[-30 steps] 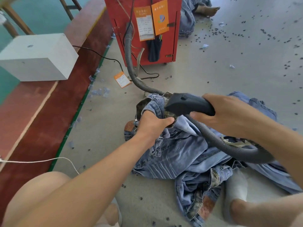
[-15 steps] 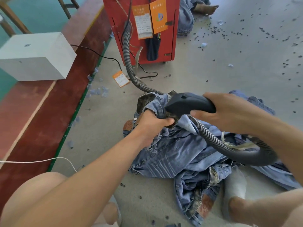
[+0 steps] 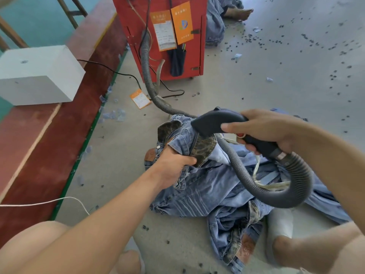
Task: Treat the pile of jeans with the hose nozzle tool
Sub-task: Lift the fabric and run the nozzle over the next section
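While gripped, nozzle [image 3: 215, 123] in right hand [image 3: 268, 129] above jeans [image 3: 207, 186] bunched in left hand [image 3: 173, 165].

Workshop floor surroundings

A red metal cabinet [image 3: 164, 36] stands at the far edge of the grey concrete floor [image 3: 276, 86], with an orange paper card [image 3: 182, 22] and a dark fabric pouch [image 3: 177, 62] hanging on its front. A white rectangular block [image 3: 37, 76] sits on the red-brown wooden platform [image 3: 49, 139] along the left edge. An orange tag [image 3: 140, 98] lies near the cabinet's base, and small dark specks [image 3: 256, 41] scatter toward the far right corner.
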`<state>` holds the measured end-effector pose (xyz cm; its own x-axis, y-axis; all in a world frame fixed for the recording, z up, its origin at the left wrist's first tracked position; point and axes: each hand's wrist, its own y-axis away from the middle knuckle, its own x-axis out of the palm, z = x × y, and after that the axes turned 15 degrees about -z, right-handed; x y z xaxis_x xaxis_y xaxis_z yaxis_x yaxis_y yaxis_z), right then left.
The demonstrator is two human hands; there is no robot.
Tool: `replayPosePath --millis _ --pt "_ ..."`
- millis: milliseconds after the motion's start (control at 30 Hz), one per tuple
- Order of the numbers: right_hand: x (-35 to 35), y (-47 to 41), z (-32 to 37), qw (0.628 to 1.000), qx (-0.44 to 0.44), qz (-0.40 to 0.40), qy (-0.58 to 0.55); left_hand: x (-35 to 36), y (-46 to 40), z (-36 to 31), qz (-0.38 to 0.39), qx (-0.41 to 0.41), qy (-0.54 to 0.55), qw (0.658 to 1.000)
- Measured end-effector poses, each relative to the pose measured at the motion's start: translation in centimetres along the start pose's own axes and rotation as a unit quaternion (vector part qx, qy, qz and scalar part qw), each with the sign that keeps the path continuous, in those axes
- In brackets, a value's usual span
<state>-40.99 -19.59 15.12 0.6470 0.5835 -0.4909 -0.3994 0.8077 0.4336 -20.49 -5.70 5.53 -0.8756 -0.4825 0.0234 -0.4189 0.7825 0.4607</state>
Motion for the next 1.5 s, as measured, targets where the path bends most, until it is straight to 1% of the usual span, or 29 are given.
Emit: replayPosePath --millis 67,133,167,233,300,333,367,433,500,533,567,633,700,733,767,833,867,900,967,1000,1033,1067,1100,1167,1233,1333,1400,1433,1500 --pt "0.3 -0.8 0.1 0.998 0.036 -0.047 -0.029 -0.1 0.3 0.2 0.009 0.01 0.0 1.0" --pt "-0.5 -1.0 0.0 0.996 0.042 -0.073 -0.038 -0.3 0.4 0.3 0.006 0.016 0.001 1.0" --pt "-1.0 -1.0 -0.1 0.996 0.039 -0.062 -0.044 -0.4 0.4 0.4 0.002 0.015 0.003 1.0" --pt "-2.2 -0.6 0.0 0.999 0.023 0.003 -0.044 -0.6 0.0 0.5 -0.008 0.012 0.007 1.0" --pt "-2.8 -0.2 0.3 0.997 0.023 0.079 -0.015 -0.8 -0.3 0.6 -0.006 0.013 0.013 1.0" --pt "-2.8 -0.2 0.4 0.995 0.03 0.097 0.003 -0.9 -0.3 0.6 -0.001 0.022 0.009 1.0" --pt "-2.5 -0.4 0.4 0.994 0.04 0.098 0.012 -1.0 -0.3 0.6 0.007 0.038 -0.002 0.999" --pt "-1.7 -1.3 0.2 0.996 0.059 0.066 0.01 -1.0 0.0 0.6 0.023 0.081 -0.049 0.995" --pt "-1.4 -2.2 0.0 0.998 0.063 0.017 0.016 -1.1 0.3 0.7 0.017 0.108 -0.101 0.989" --pt "-1.7 -2.5 -0.1 0.998 0.064 0.004 0.015 -1.2 0.3 0.5 0.007 0.116 -0.122 0.986" --pt "-2.2 -2.7 -0.2 0.998 0.063 0.012 0.007 -1.3 0.3 0.4 -0.001 0.126 -0.143 0.982" --pt "-3.4 -2.6 -0.3 0.996 0.063 0.066 0.0 -1.5 0.2 -0.1 -0.011 0.152 -0.172 0.973" --pt "-3.8 -2.3 -0.2 0.989 0.061 0.126 0.037 -1.8 0.1 -0.4 -0.018 0.183 -0.188 0.965" --pt "-3.4 -2.1 -0.1 0.987 0.06 0.141 0.049 -1.9 0.1 -0.5 -0.013 0.2 -0.203 0.959" --pt "-2.6 -2.0 0.0 0.987 0.063 0.137 0.047 -1.9 0.1 -0.5 -0.006 0.218 -0.221 0.951" --pt "-0.9 -2.1 0.2 0.993 0.074 0.088 0.02 -1.9 0.2 -0.1 0.009 0.233 -0.246 0.941" --pt "-0.2 -2.3 0.2 0.996 0.073 0.047 0.007 -1.8 0.3 0.0 0.017 0.215 -0.232 0.948" --pt "0.3 -2.6 0.1 0.998 0.07 0.004 -0.009 -1.8 0.4 -0.1 0.029 0.181 -0.193 0.964" --pt "0.6 -2.7 0.0 0.994 0.061 -0.072 -0.049 -1.9 0.5 -0.7 0.041 0.069 -0.053 0.995" --pt "0.4 -2.6 0.0 0.992 0.053 -0.098 -0.066 -2.2 0.3 -1.1 0.042 -0.004 0.028 0.999" --pt "0.2 -2.4 -0.1 0.99 0.043 -0.115 -0.075 -2.5 0.1 -1.4 0.051 -0.072 0.098 0.991" --pt "-0.1 -2.1 -0.1 0.989 0.031 -0.122 -0.076 -2.7 0.0 -1.8 0.067 -0.121 0.148 0.979" --pt "-0.5 -1.6 0.0 0.991 0.012 -0.119 -0.065 -2.8 0.0 -2.1 0.079 -0.146 0.183 0.969" --pt "-1.1 -0.1 0.3 0.995 -0.048 -0.087 -0.01 -2.9 0.0 -2.5 0.09 -0.162 0.236 0.954" --pt "-1.3 1.6 0.5 0.991 -0.103 -0.034 0.073 -3.0 -0.1 -2.7 0.09 -0.173 0.273 0.942" --pt "-0.4 3.3 0.9 0.978 -0.115 0.017 0.173 -2.9 -0.4 -2.9 0.087 -0.175 0.302 0.933" --pt "0.7 3.1 1.1 0.972 -0.108 0.009 0.206 -2.7 -0.4 -2.8 0.101 -0.169 0.306 0.931" --pt "1.3 2.9 1.2 0.972 -0.106 -0.009 0.211 -2.6 -0.5 -2.8 0.108 -0.17 0.308 0.93" --pt "2.3 2.3 1.2 0.976 -0.103 -0.067 0.181 -2.6 -0.4 -2.7 0.111 -0.17 0.312 0.928"
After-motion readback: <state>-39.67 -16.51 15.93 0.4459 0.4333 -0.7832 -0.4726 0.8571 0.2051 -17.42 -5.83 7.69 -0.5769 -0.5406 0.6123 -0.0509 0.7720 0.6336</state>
